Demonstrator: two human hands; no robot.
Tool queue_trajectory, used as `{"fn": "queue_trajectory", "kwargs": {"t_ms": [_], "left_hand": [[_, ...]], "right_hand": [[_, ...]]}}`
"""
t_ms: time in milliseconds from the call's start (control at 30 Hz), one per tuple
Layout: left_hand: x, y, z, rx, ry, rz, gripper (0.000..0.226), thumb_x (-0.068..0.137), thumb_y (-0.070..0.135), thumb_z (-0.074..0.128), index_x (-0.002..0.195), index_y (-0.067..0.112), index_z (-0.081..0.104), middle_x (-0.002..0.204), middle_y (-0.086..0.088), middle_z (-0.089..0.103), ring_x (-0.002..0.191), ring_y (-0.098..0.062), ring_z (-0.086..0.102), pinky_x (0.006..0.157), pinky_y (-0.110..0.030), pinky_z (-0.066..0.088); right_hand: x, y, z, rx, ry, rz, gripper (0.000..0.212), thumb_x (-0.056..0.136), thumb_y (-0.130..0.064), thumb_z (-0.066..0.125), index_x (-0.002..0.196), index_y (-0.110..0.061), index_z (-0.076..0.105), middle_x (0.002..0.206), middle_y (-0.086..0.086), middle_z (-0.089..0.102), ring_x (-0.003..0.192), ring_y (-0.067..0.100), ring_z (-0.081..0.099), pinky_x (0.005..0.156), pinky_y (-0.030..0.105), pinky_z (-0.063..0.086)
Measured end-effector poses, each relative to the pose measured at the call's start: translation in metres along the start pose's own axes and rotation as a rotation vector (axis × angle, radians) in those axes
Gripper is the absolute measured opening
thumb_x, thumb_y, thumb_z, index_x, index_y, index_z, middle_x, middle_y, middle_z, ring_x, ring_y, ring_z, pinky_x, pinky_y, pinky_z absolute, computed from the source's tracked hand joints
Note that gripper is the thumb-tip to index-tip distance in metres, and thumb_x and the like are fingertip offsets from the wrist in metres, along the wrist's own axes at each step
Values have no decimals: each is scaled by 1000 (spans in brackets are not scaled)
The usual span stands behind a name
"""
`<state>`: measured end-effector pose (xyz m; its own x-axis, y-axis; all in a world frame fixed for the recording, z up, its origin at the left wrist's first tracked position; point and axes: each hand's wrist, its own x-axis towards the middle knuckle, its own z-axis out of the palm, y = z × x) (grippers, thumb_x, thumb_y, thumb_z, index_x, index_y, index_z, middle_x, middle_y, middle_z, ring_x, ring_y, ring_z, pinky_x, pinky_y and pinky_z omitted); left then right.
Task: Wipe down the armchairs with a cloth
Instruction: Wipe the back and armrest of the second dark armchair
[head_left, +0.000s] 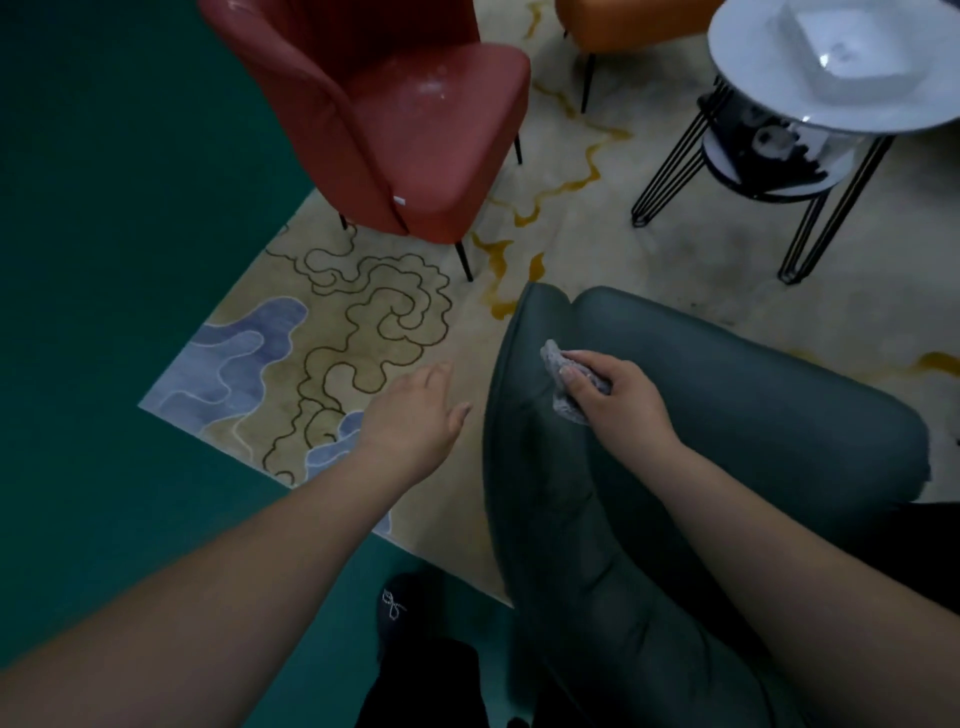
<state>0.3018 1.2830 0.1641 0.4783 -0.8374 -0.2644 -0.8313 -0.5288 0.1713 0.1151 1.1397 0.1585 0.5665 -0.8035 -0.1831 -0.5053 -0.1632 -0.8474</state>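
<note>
A patterned rug (363, 322) is lying on green floor. The red chair (405, 119) is showing pale smears, likely awaiting wiping. The left hand (415, 415) is hovering, fingers loose, holding nothing. The right hand (618, 395) is pinching the cloth (558, 374) against the green chair (701, 415), apparently mid-wipe; an orange chair (623, 21) is waiting beyond.

Open rug (363, 332) lies between the red armchair (395, 119) and the grey-green armchair (701, 415); a hand could pass there freely. Left hand (415, 410) hovers in this gap, just beside the grey-green armchair's outer side. Red armchair's thin legs (464, 261) stand at the gap's far edge. Round bench (831, 67) on black wire legs stands beyond the grey-green armchair, well apart, bare rug between. Orange chair (623, 23) closes the far end.
</note>
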Motion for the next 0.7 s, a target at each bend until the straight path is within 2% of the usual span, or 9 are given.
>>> {"fn": "queue_trajectory", "kwargs": {"t_ms": [133, 267, 433, 500, 600, 700], "left_hand": [[5, -51, -24, 21, -21, 56, 64, 98, 49, 34, 151, 16, 19, 155, -4, 28, 137, -25, 31, 109, -38, 28], [7, -108, -53, 83, 8, 133, 65, 99, 50, 32, 152, 17, 16, 157, -4, 23, 142, -23, 22, 115, -39, 21], [7, -176, -76, 206, 33, 195, 66, 98, 53, 28, 153, 20, 14, 159, 0, 20, 145, -20, 16, 118, -40, 13], [13, -196, -79, 232, 4, 198, 66, 98, 54, 28, 153, 20, 12, 159, 1, 18, 146, -20, 13, 119, -41, 10], [27, -213, -81, 241, -19, 194, 67, 98, 54, 28, 153, 19, 12, 160, 1, 17, 146, -20, 12, 118, -41, 7], [47, -218, -83, 234, -23, 216, 67, 98, 54, 27, 153, 19, 15, 160, 1, 18, 146, -19, 12, 118, -40, 6]], "right_hand": [[12, -46, 27, -53, 77, -4, 31, 92, -41, 55, 118, -27, 66, 104, -4, 68, 93, 9, 64, 81, 28, 52], [18, -91, 66, -153, 80, 7, 32, 93, -43, 52, 120, -29, 64, 107, 4, 62, 93, 15, 61, 83, 33, 51], [21, -138, 115, -164, 118, 26, 32, 95, -40, 51, 119, -24, 64, 101, 7, 60, 93, 20, 57, 85, 41, 50], [24, -149, 129, -174, 111, 47, 32, 94, -39, 52, 121, -24, 63, 105, 9, 59, 92, 21, 58, 85, 39, 50], [32, -160, 140, -206, 130, 57, 32, 94, -38, 54, 122, -26, 61, 106, 6, 52, 87, 16, 53, 80, 29, 44], [50, -167, 140, -228, 138, 70, 30, 93, -39, 55, 120, -26, 62, 105, 6, 50, 89, 15, 51, 84, 30, 44]]}}
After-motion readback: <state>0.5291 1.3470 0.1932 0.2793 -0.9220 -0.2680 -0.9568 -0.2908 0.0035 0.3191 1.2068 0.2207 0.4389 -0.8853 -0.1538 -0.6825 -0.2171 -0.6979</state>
